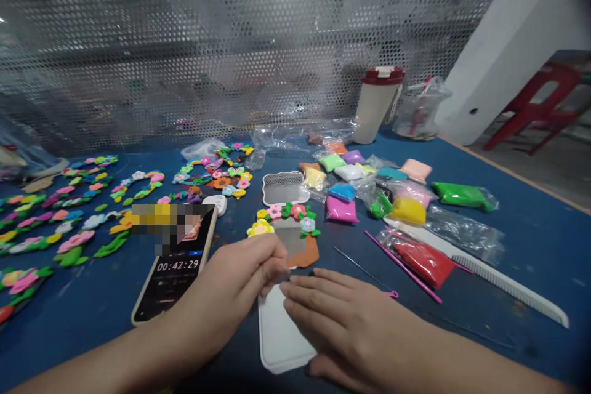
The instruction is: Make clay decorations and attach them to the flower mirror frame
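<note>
Working above a white rounded-rectangle board (279,332) on the blue bench (530,240): L hand (252,261) curled, can't tell if it's gripping anything; R hand (351,314) open, fingers straight. Just beyond, the grey mirror w/ brown clay border (293,241) looks approx. half done: multicoloured clay flowers (307,225) up top, lower R border bare, lower L hidden.

On my feed I count one left hand (252,265) at seven o'clock and one right hand (355,311) at five: two. There's one phone (173,292) at eight, one tumbler (375,108) at two, one comb (508,284) at four, one white board (279,338) at six, and over ten coloured packets (409,210) around three.
</note>
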`<state>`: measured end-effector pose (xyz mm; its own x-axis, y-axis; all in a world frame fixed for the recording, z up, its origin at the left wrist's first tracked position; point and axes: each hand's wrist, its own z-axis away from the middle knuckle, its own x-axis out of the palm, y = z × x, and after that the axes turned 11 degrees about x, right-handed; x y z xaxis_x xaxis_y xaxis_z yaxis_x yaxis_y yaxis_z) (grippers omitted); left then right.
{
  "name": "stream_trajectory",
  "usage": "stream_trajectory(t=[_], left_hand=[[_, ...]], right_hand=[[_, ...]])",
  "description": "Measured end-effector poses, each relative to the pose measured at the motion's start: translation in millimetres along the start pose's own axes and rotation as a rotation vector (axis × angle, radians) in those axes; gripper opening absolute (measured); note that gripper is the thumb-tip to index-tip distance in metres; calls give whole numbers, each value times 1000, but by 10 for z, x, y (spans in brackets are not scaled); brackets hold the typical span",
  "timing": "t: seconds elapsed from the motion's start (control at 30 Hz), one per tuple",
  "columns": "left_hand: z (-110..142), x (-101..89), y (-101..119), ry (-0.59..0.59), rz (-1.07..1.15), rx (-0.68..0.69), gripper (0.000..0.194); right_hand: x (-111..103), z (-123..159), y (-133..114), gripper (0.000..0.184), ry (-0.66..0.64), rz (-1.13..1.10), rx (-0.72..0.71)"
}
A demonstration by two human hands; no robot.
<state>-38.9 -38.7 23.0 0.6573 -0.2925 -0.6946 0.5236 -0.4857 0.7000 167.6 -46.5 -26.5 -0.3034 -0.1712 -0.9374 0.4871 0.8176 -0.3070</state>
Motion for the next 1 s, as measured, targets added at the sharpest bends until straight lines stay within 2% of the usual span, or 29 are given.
stream_trajectory(t=[0.07,0.17,0.27,0.47,0.57,0.63,0.7,0.8,0.87,1.0], left_hand=[[-4,-6,-18,-47,73,-15,29],[-24,-20,-40,-153,155,-93,31],[-43,-7,-52,-190,102,-127,28],[-41,86,-19,-150,-93,28,19],[-39,98,-16,-202,-137,89,18],[-31,102,-19,-256,-151,75,21],[-19,107,-18,-304,-139,-6,20],[3,113,-10,-282,-104,-95,10],[20,111,-13,-204,-112,-15,9],[65,108,-47,-128,-252,284,18]], right_hand=[[-35,-4,18,46,-4,-31,8],[-86,18,39,27,32,-30,87],[-99,54,67,10,38,83,196],[-81,50,132,26,-15,69,343],[-100,32,169,25,-19,55,410],[-109,36,207,22,-34,90,417],[-104,55,252,18,-28,126,408],[-78,86,305,14,31,143,398],[-78,95,321,14,64,130,387],[-177,88,351,21,125,85,374]])
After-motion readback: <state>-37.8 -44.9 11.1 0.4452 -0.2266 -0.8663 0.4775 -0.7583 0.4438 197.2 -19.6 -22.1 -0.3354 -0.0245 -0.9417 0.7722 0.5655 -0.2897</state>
